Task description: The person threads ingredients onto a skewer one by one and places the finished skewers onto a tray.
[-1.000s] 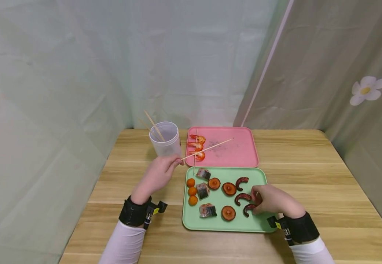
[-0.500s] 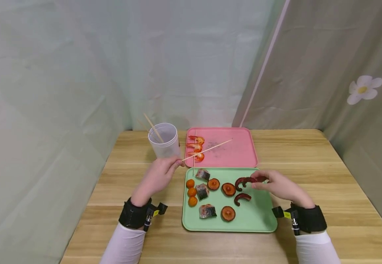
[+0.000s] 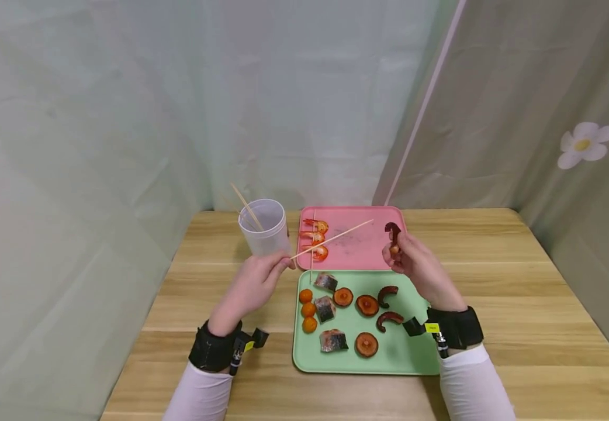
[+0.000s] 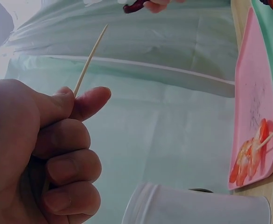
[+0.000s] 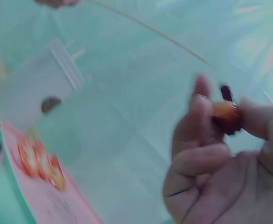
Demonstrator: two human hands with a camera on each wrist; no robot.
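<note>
Left hand (image 3: 252,283), left of pink tray (image 3: 370,251): fingers pinching skewer (image 3: 332,239) | Right hand (image 3: 428,272), tray's right: fingers pinching tentacle (image 3: 395,231) | Tentacle probably light, rubbery; thick end suits gripping

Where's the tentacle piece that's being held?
In the head view, the tentacle piece is pinched in the right hand, right of the stick, with the pink tray showing behind it.

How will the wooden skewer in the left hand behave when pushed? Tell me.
The wooden skewer is probably stiff: it sticks out straight from the left hand. Being so thin, it is likely light and may snap if pushed sideways.
</note>
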